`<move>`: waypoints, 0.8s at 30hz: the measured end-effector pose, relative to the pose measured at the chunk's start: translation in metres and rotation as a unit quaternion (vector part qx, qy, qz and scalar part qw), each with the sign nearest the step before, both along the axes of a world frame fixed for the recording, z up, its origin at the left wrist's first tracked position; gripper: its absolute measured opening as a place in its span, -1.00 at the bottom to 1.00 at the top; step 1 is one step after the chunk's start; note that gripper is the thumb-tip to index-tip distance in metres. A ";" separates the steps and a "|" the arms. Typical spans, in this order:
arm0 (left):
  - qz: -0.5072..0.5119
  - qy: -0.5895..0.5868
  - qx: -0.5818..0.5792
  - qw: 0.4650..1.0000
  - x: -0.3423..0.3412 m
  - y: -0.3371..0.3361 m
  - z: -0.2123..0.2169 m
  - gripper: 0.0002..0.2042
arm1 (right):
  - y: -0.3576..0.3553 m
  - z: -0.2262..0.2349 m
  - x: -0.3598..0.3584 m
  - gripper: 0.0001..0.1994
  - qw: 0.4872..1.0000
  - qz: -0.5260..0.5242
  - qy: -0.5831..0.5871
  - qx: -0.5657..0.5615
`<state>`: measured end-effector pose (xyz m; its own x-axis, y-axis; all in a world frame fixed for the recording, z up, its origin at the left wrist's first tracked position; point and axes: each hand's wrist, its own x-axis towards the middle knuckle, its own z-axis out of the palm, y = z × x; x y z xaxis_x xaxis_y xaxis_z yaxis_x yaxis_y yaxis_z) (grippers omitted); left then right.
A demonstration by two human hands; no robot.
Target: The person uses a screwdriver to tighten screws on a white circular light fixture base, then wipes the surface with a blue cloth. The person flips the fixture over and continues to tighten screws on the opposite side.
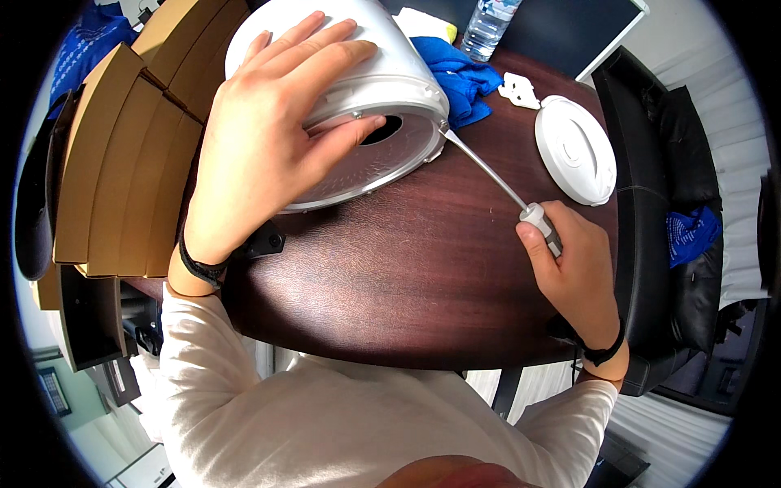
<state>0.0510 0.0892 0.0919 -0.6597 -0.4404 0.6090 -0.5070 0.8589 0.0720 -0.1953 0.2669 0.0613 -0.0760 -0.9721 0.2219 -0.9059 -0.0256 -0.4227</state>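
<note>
A white cylindrical housing (382, 61) lies on its side on the dark brown table, its open end facing me. Inside that end I see a grey panel with a dark round hole. My left hand (272, 122) grips the housing, fingers spread over the outer wall and thumb hooked over the rim. In my right hand (573, 264) is a screwdriver (492, 173), held by its grey-and-white handle. Its shaft points up and left, and the tip meets a small screw (444, 126) on the right side of the rim.
A round white lid (574, 150) and a small white plate with cut-outs (519, 90) lie to the right. Behind are a blue cloth (460, 77) and a water bottle (490, 28). Cardboard boxes (122, 163) stand at left; a black sofa (639, 211) is beyond the table's right edge.
</note>
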 end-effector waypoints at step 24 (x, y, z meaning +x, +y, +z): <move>-0.017 0.002 -0.002 1.000 0.002 -0.003 0.001 -0.50 | -0.001 0.006 0.004 -0.72 0.998 -0.002 0.061 -0.020</move>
